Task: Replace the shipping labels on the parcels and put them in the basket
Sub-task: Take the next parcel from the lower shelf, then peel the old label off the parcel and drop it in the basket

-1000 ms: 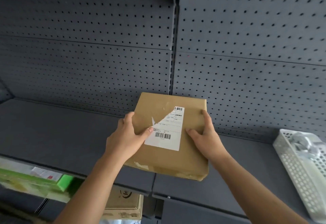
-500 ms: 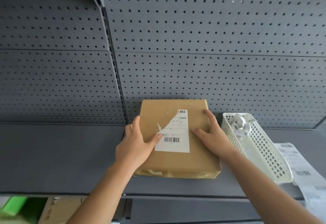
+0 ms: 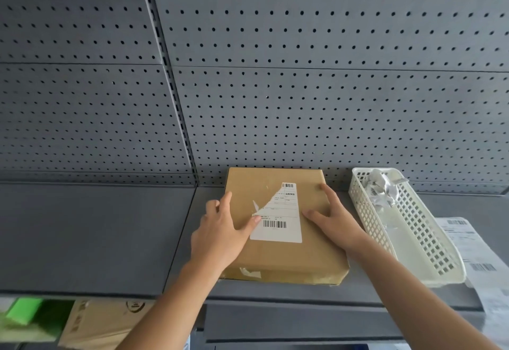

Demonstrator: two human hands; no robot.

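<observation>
Brown parcel (image 3: pixel 283 256) flat on grey shelf (image 3: pixel 96 236), near back edge. Left hand (image 3: pixel 220 236) open, thumb on torn label (image 3: pixel 281 220). Right hand (image 3: pixel 334 221) open, flat on parcel. White basket (image 3: pixel 429 256) just right.

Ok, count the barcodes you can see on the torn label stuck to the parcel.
2 on the torn label: a small one at its top edge, a wide one near the bottom. The torn-off part may have carried more.
</observation>
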